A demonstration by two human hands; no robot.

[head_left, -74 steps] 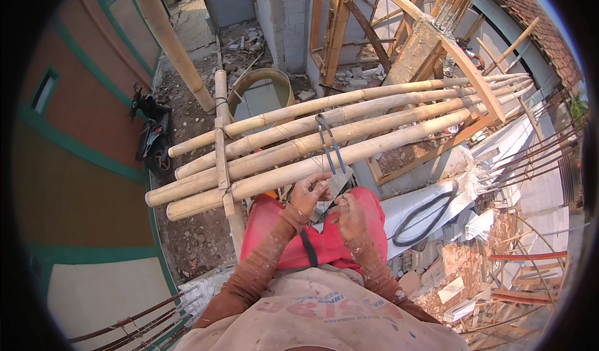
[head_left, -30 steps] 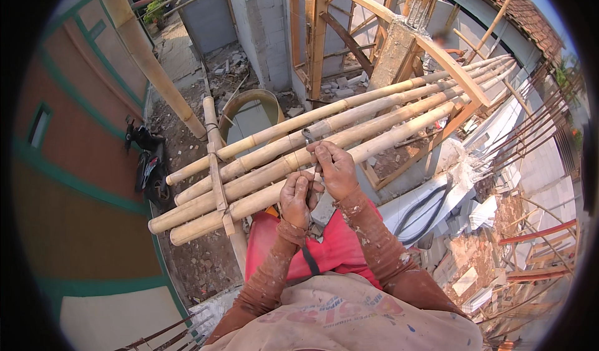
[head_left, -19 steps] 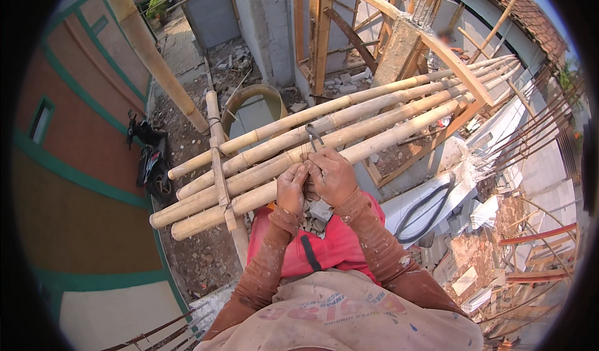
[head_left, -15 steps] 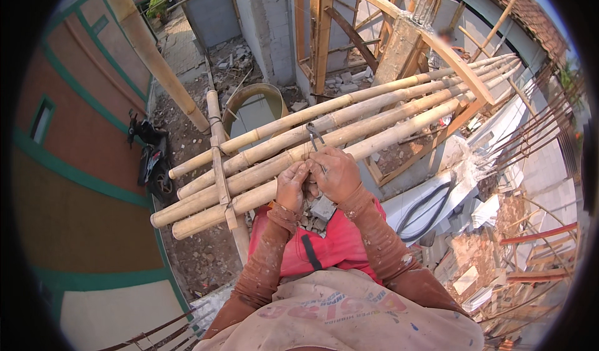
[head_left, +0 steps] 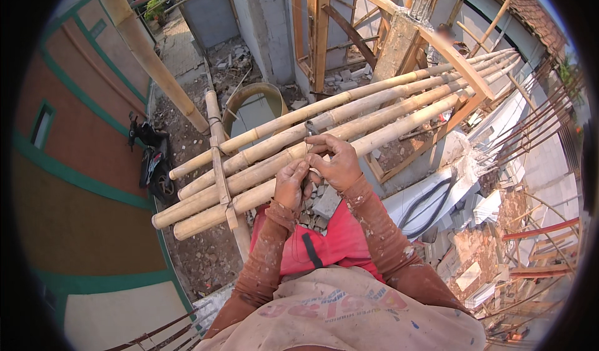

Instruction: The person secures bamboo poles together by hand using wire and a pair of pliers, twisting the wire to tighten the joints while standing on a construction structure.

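Over the near bamboo poles (head_left: 262, 195), my hands work close together at chest level. My left hand (head_left: 291, 184) is closed, its thumb and fingertips pinching a thin dark wire that trails down below the hands. Touching it on the right is my right hand (head_left: 336, 162), with fingers bent round the handles of small metal pincers (head_left: 310, 128). Only the dark head of the pincers shows beyond my fingers; the handles are mostly hidden. A split bamboo crosspiece (head_left: 220, 175) lies over the poles to the left, bound with ties.
An upright bamboo pole (head_left: 150, 55) stands at far left. Beyond the poles are a round tank (head_left: 259, 105) and a concrete column (head_left: 394, 45). A parked motorbike (head_left: 155, 158) is below left. Rebar (head_left: 530, 123), rubble and a black hose (head_left: 427, 207) lie right. Another person is partly visible at far right.
My right hand has shifted slightly up, and its fingers have loosened and stretched further over the pincers, covering their handles. My left hand stays at nearly the same spot.
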